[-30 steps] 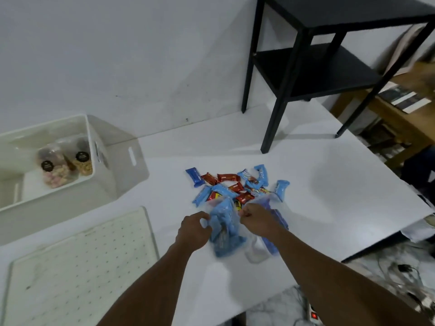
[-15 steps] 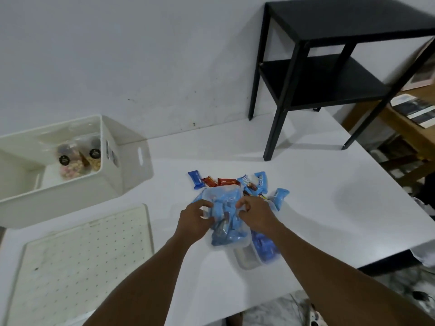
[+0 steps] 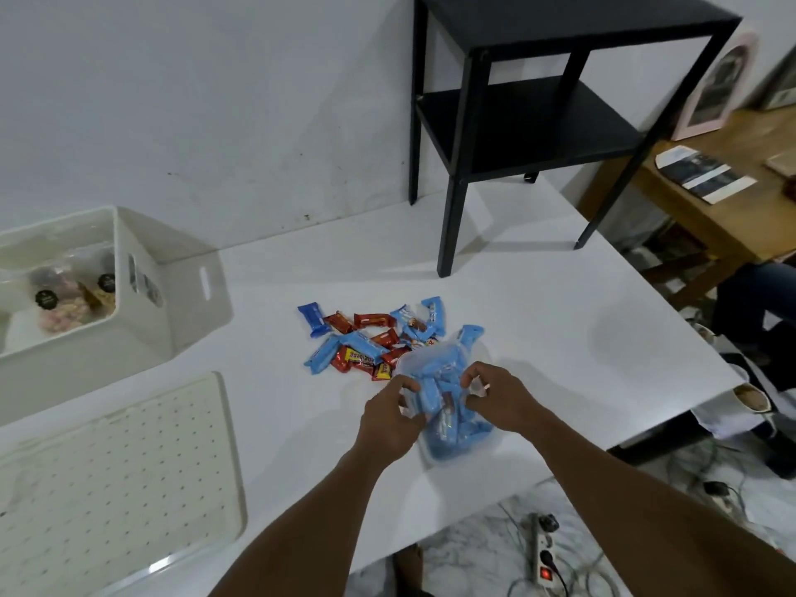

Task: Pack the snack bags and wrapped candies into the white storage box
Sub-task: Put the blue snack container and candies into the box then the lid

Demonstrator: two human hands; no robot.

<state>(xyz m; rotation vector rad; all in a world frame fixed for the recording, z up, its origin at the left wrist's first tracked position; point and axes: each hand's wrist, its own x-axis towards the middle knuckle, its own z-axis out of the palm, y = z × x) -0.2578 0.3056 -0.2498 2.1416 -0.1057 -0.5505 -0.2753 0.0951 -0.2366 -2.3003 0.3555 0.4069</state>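
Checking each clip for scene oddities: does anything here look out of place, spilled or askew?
Yes: a black side table stands with its legs on the white table, an odd place for furniture. The wrapped candies heaped in front of it seem merely unpacked, not spilled.

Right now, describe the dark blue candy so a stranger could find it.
On the white table, look right of the white storage box to the pile of wrapped candies. The dark blue candy lies at the pile's far left edge, nearest the box. Its wrapper is deep blue; the other blues are pale.
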